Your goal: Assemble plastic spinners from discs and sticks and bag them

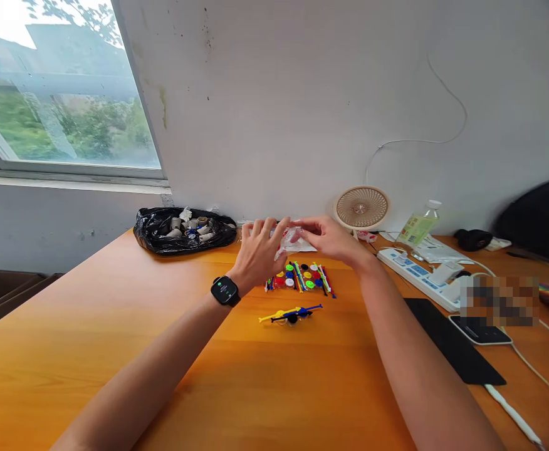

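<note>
Left hand (258, 250), fingers spread, and right hand (326, 238), loosely curled, at clear plastic (298, 243); grip not determinable. Coloured parts (298, 274) lie at its six o'clock.

Black smartwatch (225, 291) (squarish, lit).

Office-like room: wooden desk (265, 388), power strip (415, 274)

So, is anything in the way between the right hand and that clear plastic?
Nothing visible: the right hand has its fingers right at the clear plastic. The colourful discs and sticks lie nearer the viewer, not between them.
</note>
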The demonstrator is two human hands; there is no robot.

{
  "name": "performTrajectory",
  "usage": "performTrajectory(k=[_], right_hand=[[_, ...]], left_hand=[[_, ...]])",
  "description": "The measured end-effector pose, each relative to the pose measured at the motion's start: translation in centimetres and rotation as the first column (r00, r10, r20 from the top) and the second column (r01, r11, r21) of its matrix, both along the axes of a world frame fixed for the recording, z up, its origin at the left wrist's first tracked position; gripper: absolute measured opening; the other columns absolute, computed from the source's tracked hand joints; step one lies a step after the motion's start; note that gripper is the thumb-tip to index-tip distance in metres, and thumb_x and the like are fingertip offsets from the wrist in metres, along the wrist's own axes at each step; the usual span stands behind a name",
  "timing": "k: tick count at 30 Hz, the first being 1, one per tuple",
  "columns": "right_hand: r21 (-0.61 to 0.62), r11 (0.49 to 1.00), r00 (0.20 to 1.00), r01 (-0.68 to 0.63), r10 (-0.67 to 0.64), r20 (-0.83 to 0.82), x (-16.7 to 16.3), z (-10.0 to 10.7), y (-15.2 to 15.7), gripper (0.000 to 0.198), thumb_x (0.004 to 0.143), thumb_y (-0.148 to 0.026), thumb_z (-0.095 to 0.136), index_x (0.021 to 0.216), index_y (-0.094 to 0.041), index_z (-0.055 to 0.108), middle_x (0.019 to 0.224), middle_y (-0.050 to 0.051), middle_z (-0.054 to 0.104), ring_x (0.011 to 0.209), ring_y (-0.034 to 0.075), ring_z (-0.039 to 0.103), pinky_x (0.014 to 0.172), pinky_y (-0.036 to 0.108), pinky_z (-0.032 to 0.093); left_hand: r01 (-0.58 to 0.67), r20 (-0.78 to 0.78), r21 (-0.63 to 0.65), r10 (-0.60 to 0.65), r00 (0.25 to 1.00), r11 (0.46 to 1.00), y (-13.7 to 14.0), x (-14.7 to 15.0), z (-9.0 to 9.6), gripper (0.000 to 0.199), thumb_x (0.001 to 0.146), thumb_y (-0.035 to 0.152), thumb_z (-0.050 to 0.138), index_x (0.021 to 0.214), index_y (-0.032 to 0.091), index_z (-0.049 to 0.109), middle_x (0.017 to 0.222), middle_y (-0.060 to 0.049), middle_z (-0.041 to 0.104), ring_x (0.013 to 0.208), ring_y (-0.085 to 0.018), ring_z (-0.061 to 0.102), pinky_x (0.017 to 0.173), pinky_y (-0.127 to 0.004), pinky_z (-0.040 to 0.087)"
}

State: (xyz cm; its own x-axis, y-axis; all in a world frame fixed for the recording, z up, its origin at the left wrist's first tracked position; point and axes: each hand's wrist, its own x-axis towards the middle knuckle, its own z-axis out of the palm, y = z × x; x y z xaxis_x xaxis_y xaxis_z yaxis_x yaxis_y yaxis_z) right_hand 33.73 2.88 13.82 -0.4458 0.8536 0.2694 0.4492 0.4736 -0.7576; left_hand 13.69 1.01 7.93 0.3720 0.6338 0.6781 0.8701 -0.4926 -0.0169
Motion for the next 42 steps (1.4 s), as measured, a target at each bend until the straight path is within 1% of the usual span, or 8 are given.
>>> performTrajectory(k=[7,12,19,24,30,35,39,42], right_hand=[[-0.077,0.997,0.999,0.024,-0.026,-0.019,0.6,1.2,-1.2,0.049,0.097,-0.056,0.056,0.120,-0.016,0.073,0.068,-0.001,0.063,0.053,0.010,0.036,0.053,0.025,0.033],[-0.080,0.996,0.999,-0.042,0.041,-0.011,1.0,1.0,-1.0,0.046,0.088,-0.051,0.073,0.121,-0.018,0.071,0.091,0.006,0.076,0.070,0.014,0.057,0.062,0.026,0.041],[0.207,0.977,0.994,0.046,-0.066,0.091,0.5,1.1,-0.7,0.019,0.094,-0.035,0.059,0.099,-0.020,0.071,0.088,0.004,0.073,0.071,0.016,0.058,0.064,0.028,0.041],[0.349,0.937,0.991,-0.030,-0.017,0.132,0.0,2.5,-2.4,0.022,0.098,-0.027,0.051,0.098,-0.020,0.072,0.102,0.006,0.075,0.091,0.021,0.064,0.077,0.031,0.044],[0.289,0.955,0.987,-0.067,0.021,0.160,-0.1,3.4,-3.7,0.023,0.097,-0.026,0.051,0.100,-0.020,0.073,0.097,0.006,0.074,0.087,0.020,0.063,0.073,0.031,0.044],[0.241,0.969,0.984,-0.062,0.019,0.177,-0.2,3.5,-4.0,0.021,0.096,-0.026,0.053,0.101,-0.021,0.073,0.089,0.004,0.071,0.078,0.018,0.059,0.069,0.031,0.042],[0.232,0.971,0.983,-0.058,0.015,0.182,-0.3,3.5,-4.0,0.018,0.095,-0.032,0.059,0.104,-0.023,0.072,0.098,0.004,0.070,0.079,0.018,0.059,0.069,0.031,0.044],[0.290,0.957,0.983,0.002,-0.055,0.173,-0.1,3.6,-4.0,0.019,0.092,-0.039,0.067,0.095,-0.021,0.071,0.094,0.004,0.067,0.074,0.016,0.055,0.065,0.029,0.041]], left_hand=[[-0.016,-0.006,0.000,0.016,1.000,1.000,0.3,-0.2,-0.1,0.068,0.092,0.033,0.060,0.156,0.022,0.040,0.136,-0.015,0.058,0.116,-0.036,0.050,0.100,-0.053,0.037],[-0.035,0.003,-0.001,0.035,0.999,0.999,0.3,-0.2,-0.2,0.067,0.092,0.034,0.060,0.155,0.021,0.041,0.132,-0.015,0.060,0.115,-0.035,0.051,0.098,-0.051,0.037],[0.062,0.066,0.009,-0.063,0.996,0.998,0.5,-0.3,-0.4,0.086,0.093,0.065,0.058,0.161,0.019,0.033,0.133,-0.017,0.061,0.113,-0.035,0.054,0.098,-0.049,0.038],[0.154,0.190,0.043,-0.160,0.969,0.987,0.1,-0.7,1.0,0.063,0.106,0.054,0.044,0.161,0.024,0.034,0.142,-0.014,0.056,0.122,-0.030,0.054,0.103,-0.045,0.040],[0.344,0.247,-0.023,-0.328,0.912,0.939,-0.3,-1.9,3.4,0.027,0.104,0.042,0.056,0.123,0.025,0.064,0.146,-0.012,0.050,0.125,-0.025,0.056,0.109,-0.042,0.045],[0.391,0.249,-0.155,-0.347,0.904,0.907,-0.2,-3.8,4.8,0.017,0.098,0.040,0.066,0.101,0.024,0.070,0.146,-0.011,0.052,0.131,-0.028,0.053,0.103,-0.042,0.050],[0.409,0.200,-0.286,-0.364,0.910,0.867,0.2,-5.5,6.0,0.017,0.096,0.039,0.067,0.096,0.024,0.074,0.136,-0.009,0.062,0.111,-0.023,0.064,0.089,-0.035,0.053],[0.341,0.095,-0.384,-0.331,0.939,0.858,0.3,-6.8,7.0,0.018,0.092,0.039,0.069,0.091,0.024,0.077,0.108,-0.006,0.073,0.089,-0.020,0.066,0.078,-0.032,0.051]])
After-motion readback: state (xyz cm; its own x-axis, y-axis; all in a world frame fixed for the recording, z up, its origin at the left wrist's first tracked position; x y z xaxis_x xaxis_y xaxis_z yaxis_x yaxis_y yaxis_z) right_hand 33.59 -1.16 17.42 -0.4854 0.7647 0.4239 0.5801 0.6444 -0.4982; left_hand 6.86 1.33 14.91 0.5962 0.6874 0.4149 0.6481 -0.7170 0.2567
